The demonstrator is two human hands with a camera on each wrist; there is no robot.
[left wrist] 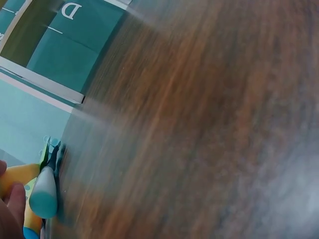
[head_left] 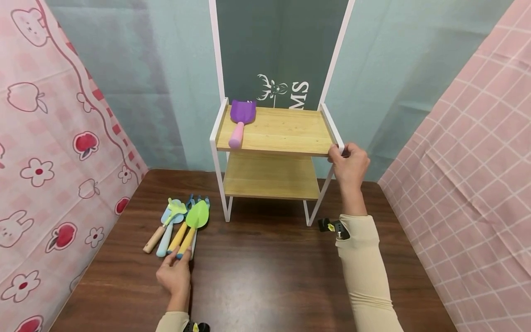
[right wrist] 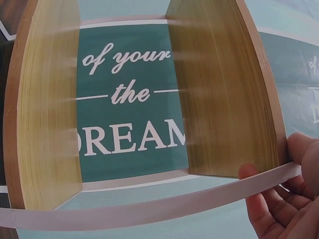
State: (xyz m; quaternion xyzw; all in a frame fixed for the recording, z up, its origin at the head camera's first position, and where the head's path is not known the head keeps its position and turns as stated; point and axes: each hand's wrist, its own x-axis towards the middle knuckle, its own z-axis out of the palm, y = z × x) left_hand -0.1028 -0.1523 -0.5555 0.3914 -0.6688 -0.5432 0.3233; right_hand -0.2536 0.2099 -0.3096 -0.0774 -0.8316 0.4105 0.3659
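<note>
One table (head_left: 249, 272), one rack (head_left: 219, 180) with two shelves (head_left: 271, 177), one scoop (head_left: 239, 125) at the top shelf (head_left: 286, 131)'s left edge, at least five overlapping tools (head_left: 177, 236) toward the table's left edge, two hands (head_left: 175, 276) (head_left: 351, 167)

The green-bladed trowel (head_left: 197, 215) has a yellow handle tipped in blue; the scoop (head_left: 243, 112) is purple with a pink handle. The shelf unit (head_left: 290, 129) pairs yellowish, wood-grained boards with a white frame. The table (head_left: 257, 267) is dark brown wood grain. The left cloth (head_left: 25, 138) is pink (checked, with red apples), the right cloth (head_left: 464, 161) pink with white grid lines.
</note>
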